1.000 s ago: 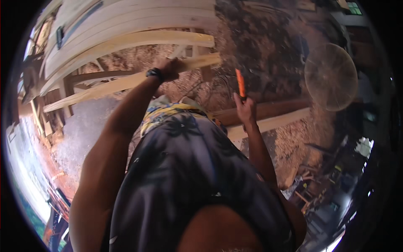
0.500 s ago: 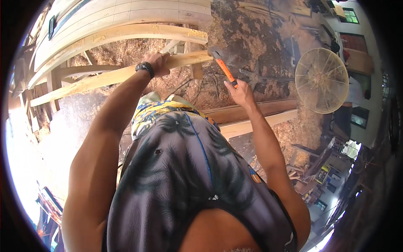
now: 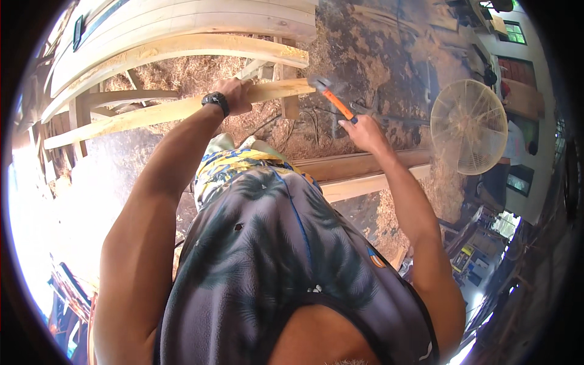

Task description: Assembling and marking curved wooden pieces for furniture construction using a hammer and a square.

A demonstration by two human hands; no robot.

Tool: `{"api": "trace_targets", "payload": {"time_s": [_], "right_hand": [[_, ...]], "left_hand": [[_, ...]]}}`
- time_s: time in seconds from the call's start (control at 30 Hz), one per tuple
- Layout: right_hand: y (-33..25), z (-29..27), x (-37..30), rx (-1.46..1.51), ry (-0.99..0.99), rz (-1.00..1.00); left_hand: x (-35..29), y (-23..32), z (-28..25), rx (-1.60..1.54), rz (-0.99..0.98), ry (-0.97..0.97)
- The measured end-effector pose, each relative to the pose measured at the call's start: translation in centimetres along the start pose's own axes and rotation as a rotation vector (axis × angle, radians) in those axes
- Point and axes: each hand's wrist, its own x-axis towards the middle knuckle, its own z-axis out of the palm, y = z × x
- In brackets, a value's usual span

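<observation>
My left hand (image 3: 235, 96), with a black watch on its wrist, is closed over a long pale wooden beam (image 3: 280, 89) lying crosswise in front of me. In my right hand (image 3: 367, 133) is a hammer (image 3: 337, 103) with an orange handle, gripped near its dark lower end. The hammer's grey head is beside the beam's right end; whether they touch I cannot tell. Just beyond runs a second, curved beam (image 3: 182, 50), level with the first. Wooden supports (image 3: 289, 107) stand under the beams.
Pale boards (image 3: 243, 19) lie at the far left. Wood shavings cover much of the floor (image 3: 365, 67). A large round fan (image 3: 469, 127) stands to the right. Long planks (image 3: 365, 185) lie near my right forearm. Another person (image 3: 511, 143) is partly visible behind the fan.
The hammer and my right hand have shifted slightly right and down in the picture. My left hand still holds the beam; the whole view has moved a little.
</observation>
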Motion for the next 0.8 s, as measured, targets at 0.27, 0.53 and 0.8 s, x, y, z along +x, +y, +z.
{"api": "trace_targets", "payload": {"time_s": [0.27, 0.53, 0.8], "right_hand": [[-7.2, -4.6, -1.7, 0.103, 0.164, -0.151], [1.1, -0.7, 1.2, -0.078, -0.051, 0.107], [2.2, 0.9, 0.1, -0.005, 0.001, 0.003]], "left_hand": [[-0.4, -0.6, 0.4, -0.005, -0.031, -0.005], [0.1, 0.3, 0.1, 0.048, -0.007, -0.039], [-0.4, 1.0, -1.0, 0.032, 0.007, -0.114]]}}
